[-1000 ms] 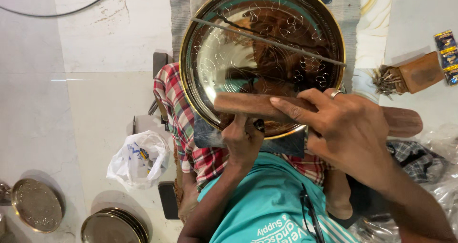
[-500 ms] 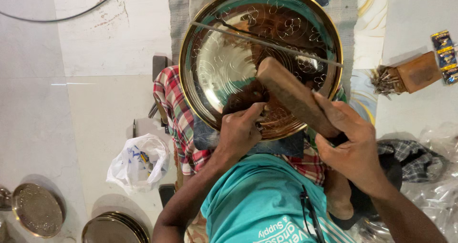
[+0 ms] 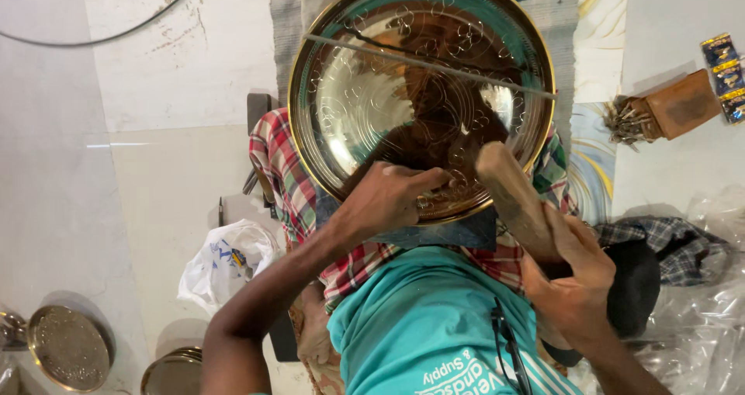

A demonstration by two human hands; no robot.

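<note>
A large round brass plate [image 3: 372, 92], shiny and cut with fine curling lines, rests tilted on the person's lap over a red-and-green checked cloth [image 3: 275, 178] and a dark pad [image 3: 458, 233]. The left hand [image 3: 388, 201] lies on the plate's lower rim, fingers pressed together at the metal; whether they pinch a small tool cannot be told. The right hand [image 3: 578, 275] is wrapped tight around a smooth wooden mallet [image 3: 512, 197], whose rounded head sits just beside the plate's lower right edge. A thin rod [image 3: 434, 65] crosses the plate's face. On the pale tiled floor to the left lie a crumpled white plastic bag [image 3: 225, 259] and two smaller round metal plates [image 3: 70, 347]; to the right, a brown box [image 3: 683, 104] beside small yellow-and-blue packets [image 3: 725, 65], and clear plastic sheeting [image 3: 698, 341].
</note>
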